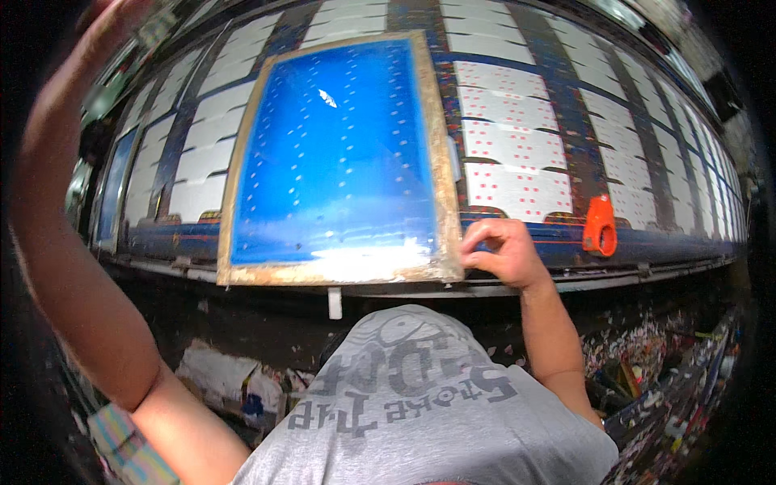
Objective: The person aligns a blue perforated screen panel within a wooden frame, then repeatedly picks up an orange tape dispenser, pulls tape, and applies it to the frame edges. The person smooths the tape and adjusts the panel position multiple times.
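A screen printing frame (449, 194) with worn wooden sides and bright blue mesh lies over the near part of a long printing table. Rows of small pale marks run across the mesh, and light glares off its near end. My right hand (505, 252) is at the frame's near right corner, thumb and forefinger bent together against the wooden edge. My left arm reaches up along the left side. Only part of my left hand (117, 12) shows at the top left rim, away from the frame, and its fingers are cut off.
White panels (517, 149) lie in rows along the table (558, 234), several with red marks. An orange plastic tool with a hole (600, 226) rests near the table's front edge, to the right. Another frame (117, 190) stands far left. Scraps (647, 347) litter the lower right.
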`<state>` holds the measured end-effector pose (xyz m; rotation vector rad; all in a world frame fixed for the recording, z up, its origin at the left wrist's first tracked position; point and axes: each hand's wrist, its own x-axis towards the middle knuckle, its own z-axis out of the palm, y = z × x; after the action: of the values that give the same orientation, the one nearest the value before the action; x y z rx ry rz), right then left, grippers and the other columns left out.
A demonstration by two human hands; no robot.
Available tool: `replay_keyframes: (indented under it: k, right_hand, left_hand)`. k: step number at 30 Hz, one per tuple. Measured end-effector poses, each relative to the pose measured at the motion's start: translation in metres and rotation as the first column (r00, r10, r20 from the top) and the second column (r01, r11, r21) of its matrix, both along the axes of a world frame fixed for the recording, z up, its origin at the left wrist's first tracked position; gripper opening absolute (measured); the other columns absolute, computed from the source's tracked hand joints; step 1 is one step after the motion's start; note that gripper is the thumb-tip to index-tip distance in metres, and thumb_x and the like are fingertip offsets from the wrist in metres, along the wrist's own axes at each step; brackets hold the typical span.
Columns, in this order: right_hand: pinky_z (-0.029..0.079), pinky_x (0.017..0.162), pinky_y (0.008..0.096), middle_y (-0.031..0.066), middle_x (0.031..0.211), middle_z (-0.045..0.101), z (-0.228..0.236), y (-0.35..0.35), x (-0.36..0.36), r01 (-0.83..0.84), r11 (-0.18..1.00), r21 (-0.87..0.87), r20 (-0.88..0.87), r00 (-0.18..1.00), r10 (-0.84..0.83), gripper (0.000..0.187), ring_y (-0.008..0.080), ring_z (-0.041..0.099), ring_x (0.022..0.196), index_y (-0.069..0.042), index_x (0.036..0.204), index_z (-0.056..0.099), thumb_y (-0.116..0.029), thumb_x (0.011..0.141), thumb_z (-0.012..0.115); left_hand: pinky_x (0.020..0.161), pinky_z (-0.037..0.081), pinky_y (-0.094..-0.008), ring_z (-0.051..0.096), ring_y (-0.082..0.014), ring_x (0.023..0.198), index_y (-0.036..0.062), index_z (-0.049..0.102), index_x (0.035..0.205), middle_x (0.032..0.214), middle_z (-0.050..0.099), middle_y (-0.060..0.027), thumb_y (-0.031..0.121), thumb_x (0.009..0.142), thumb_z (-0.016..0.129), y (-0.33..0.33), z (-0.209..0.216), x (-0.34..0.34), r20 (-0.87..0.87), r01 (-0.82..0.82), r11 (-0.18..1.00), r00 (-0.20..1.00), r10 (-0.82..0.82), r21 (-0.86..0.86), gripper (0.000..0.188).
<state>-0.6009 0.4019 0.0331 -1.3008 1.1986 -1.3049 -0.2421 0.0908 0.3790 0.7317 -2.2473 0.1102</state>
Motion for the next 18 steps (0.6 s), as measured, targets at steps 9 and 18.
replay_keyframes:
  k: [9, 18]
  right_hand:
    - [0.058, 0.079, 0.0276, 0.005, 0.094, 0.074, -0.024, -0.006, 0.012, 0.338, 0.923, 0.185, 0.122, 0.924, -0.363, 0.011, 0.0118, 0.069, 0.083, 0.001, 0.099, 0.075, 0.008, 0.094, 0.081]
    - [0.054, 0.079, 0.0248, 0.0034, 0.099, 0.074, -0.023, -0.023, 0.052, 0.504, 0.811, 0.297, -0.074, 0.859, -0.506, 0.01, 0.0081, 0.067, 0.086, 0.003, 0.107, 0.076, 0.005, 0.097, 0.078]
  left_hand:
    - [0.091, 0.053, -0.0261, 0.067, -0.0098, 0.096, -0.0015, 0.08, 0.104, 0.099, 0.075, -0.0008, 0.001, 0.101, 0.081, 0.026, -0.164, 0.103, -0.225, -0.013, 0.911, 0.967, 0.116, 0.412, 0.004]
    - [0.087, 0.053, -0.0243, 0.063, -0.0069, 0.089, -0.0034, 0.076, 0.14, 0.096, 0.071, 0.0016, -0.004, 0.096, 0.083, 0.041, -0.346, 0.161, -0.267, -0.158, 0.597, 0.785, 0.559, 0.787, 0.044]
